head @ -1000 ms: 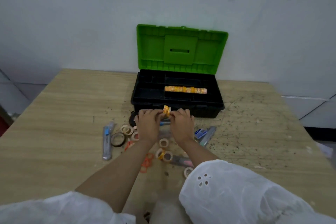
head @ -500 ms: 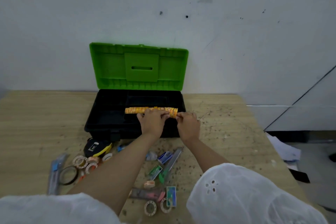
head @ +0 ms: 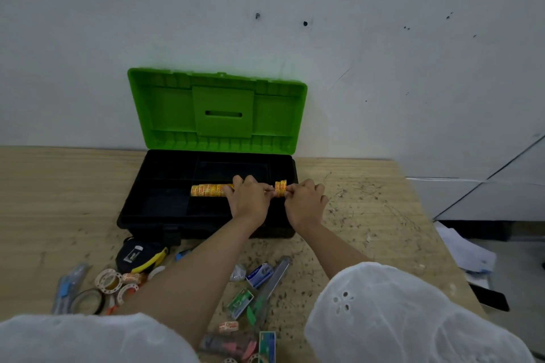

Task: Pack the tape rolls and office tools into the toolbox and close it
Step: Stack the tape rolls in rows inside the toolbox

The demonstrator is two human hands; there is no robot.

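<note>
A black toolbox [head: 153, 215] stands open against the wall, its green lid [head: 218, 110] upright. Inside lies a row of orange tape rolls [head: 208, 189]. My left hand [head: 249, 200] rests over the right end of that row. My right hand [head: 305, 200] pinches a couple of orange tape rolls [head: 280, 187] held just right of the row, above the box. Both hands meet over the right part of the tray.
Loose on the wooden table in front of the box: a black-and-yellow tape measure [head: 138, 255], several tape rolls [head: 109, 281], a utility knife [head: 66, 287], staple boxes [head: 259, 274], a grey ruler [head: 272, 280]. The table's right edge [head: 436, 244] drops to the floor with papers.
Both hands carried orange rolls from in front of the box up into it, then shifted slightly right along the row. The camera view swung, so the box sits elsewhere in frame.
</note>
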